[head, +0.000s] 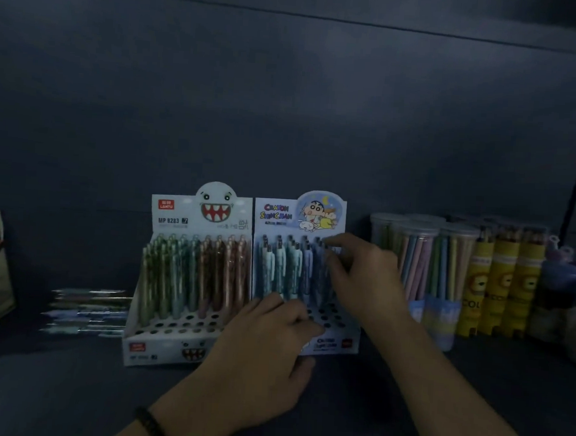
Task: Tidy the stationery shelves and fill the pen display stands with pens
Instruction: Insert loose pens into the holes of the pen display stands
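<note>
Left hand (265, 344) grips stand (336, 335) front, fingers curled. Right hand (360, 283) fingers narrow at pens (280, 268), hold unclear. Dark shelf (67, 389), dim room.

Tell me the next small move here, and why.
Probably send the left hand, now gripping the front of the Shin-chan stand, across to the loose pens lying left of the monster stand and pick one up: both stands show empty front holes.
</note>
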### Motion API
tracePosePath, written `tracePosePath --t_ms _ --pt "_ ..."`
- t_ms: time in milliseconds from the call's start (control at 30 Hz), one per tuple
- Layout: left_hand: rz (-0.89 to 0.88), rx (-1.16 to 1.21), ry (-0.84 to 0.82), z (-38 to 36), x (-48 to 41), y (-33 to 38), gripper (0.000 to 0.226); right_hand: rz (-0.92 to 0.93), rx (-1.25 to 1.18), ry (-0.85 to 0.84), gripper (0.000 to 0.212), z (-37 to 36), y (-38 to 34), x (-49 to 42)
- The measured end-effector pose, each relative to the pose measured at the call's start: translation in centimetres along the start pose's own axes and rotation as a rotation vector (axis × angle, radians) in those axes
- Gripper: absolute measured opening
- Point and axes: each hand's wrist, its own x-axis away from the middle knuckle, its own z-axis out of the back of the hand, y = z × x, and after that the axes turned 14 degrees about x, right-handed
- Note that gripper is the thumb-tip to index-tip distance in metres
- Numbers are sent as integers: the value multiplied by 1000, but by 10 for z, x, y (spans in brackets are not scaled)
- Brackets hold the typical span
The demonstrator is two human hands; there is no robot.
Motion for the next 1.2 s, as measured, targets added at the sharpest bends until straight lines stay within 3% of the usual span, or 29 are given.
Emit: tracePosePath --t_ms 300,433,533,633,733,900,1033,1200 --pt "-70 60 48 3 2 -9 37 -36 28 -17 30 0 -4 8" --pt "-156 241 258 30 2 -24 17 -52 2 22 24 8 -16 16" --pt "-204 288 485 71 8 -32 15 -10 -50 28 8 17 -37 22" --pt "-204 311 571 119 25 -44 17 45 -102 45 2 19 -68 23" --pt "-132 238 562 146 50 -80 17 45 -215 -21 9 8 -109 20" --pt "29 42 439 146 92 -154 26 72 -293 7 14 -27 -167 9" --pt "164 60 388 120 119 -196 27 30 -395 98 18 -61 -172 28" --pt "307 64 247 105 135 -210 15 56 -373 32 20 -72 -168 42"
